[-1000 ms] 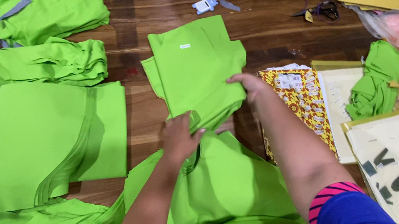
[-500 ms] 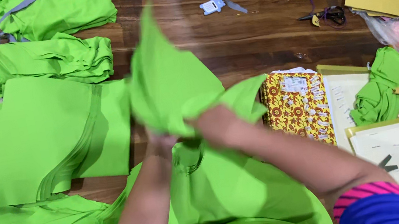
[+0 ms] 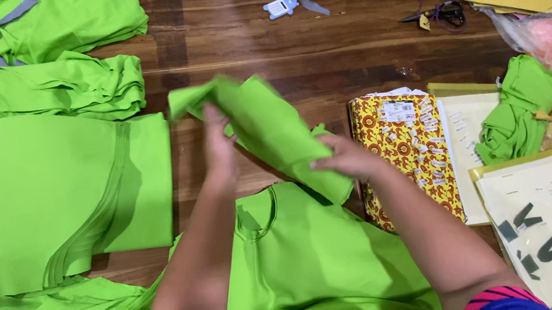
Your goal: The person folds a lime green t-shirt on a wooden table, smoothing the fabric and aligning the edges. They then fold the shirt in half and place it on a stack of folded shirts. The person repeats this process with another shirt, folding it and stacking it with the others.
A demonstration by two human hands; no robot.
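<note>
Both hands, left hand (image 3: 218, 146) and right hand (image 3: 343, 158), grip a folded green fabric piece (image 3: 263, 123), lifted clear above the green garment (image 3: 309, 255) spread flat on the wooden table (image 3: 347, 44), presumably for handling.

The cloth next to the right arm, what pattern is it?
Patterned cloth: yellow with red-orange round motifs, seen in the head view.

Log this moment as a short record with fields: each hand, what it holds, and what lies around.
left hand: grips upper end of a folded green garment
right hand: grips its lower end
garment state: lifted off the surface, blurred
below hands: flat green top
left side: stack of green fabric pieces
right side: patterned yellow cloth, paper sheets
far edge: scissors on wooden table
</note>
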